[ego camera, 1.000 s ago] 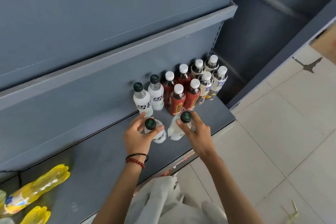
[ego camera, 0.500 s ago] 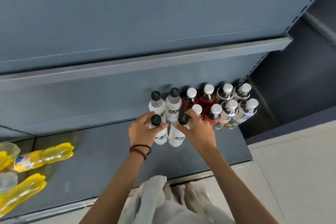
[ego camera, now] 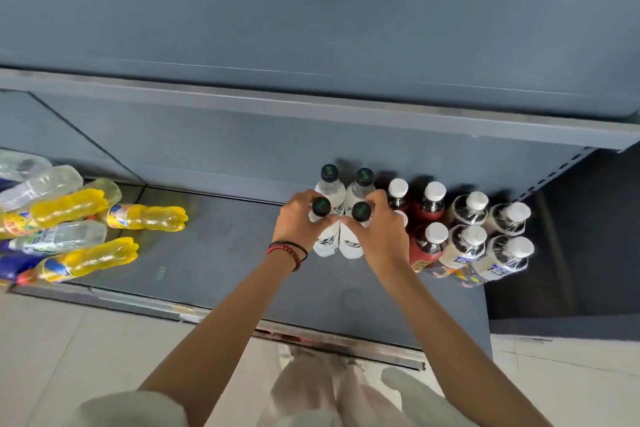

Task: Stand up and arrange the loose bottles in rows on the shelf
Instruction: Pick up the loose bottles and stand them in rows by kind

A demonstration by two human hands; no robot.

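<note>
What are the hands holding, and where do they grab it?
Each hand grips one black-capped white bottle by its neck: the left hand the left bottle, the right hand the right bottle.

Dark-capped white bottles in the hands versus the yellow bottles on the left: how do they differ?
Pose: the dark-capped white bottles stand upright; the yellow bottles lie on their sides.
Order: the white bottles stand side by side; the yellow bottles lie in a loose heap.
Handling: the left hand and right hand each grip a white bottle; the yellow bottles are untouched.
Both sit on the grey bottom shelf.
</note>
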